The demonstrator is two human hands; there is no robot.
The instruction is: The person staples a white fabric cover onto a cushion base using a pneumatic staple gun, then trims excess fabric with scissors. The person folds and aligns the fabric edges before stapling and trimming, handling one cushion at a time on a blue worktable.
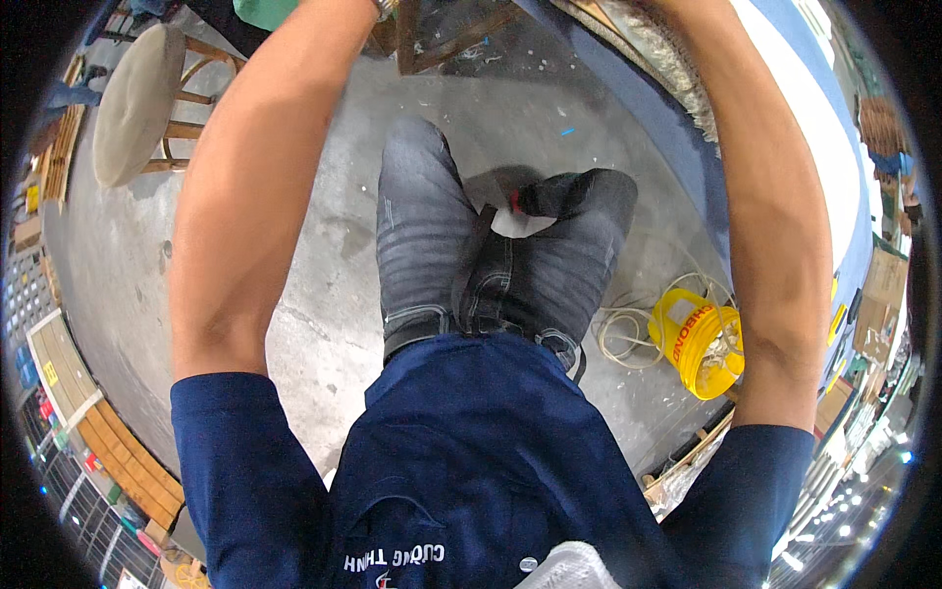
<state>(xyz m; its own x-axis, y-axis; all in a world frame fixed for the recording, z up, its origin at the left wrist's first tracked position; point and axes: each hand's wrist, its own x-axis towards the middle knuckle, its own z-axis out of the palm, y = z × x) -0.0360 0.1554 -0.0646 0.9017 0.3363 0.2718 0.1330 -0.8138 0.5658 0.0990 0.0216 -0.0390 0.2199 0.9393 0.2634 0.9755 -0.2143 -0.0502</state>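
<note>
- Left fingers: past the upper edge; only my left forearm [250,167] and a wristband [386,8] show. Spread, pressed together or pinching: I cannot tell.
- Right fingers: likewise past the upper edge, beyond my right forearm [775,167]. State: I cannot tell.
- Blue fabric [705,177] with a pale fibrous edge [692,83]: back toward my body from the right fingers, partly behind that forearm. Contact with the fingers: not shown.
- Governing relation, as I judge it: the edge's long axis slants from the right fingers' side down toward my right elbow; the right arm is nearer, the left lying across a gap of floor [339,245].
- Wooden frame [405,39]: just back from the left fingers, beside the wrist.
- Stool, pale seat [142,108]: left of the left fingers, well apart.
- Yellow bucket [675,329]: well back from the right fingers, near my elbow.
</note>
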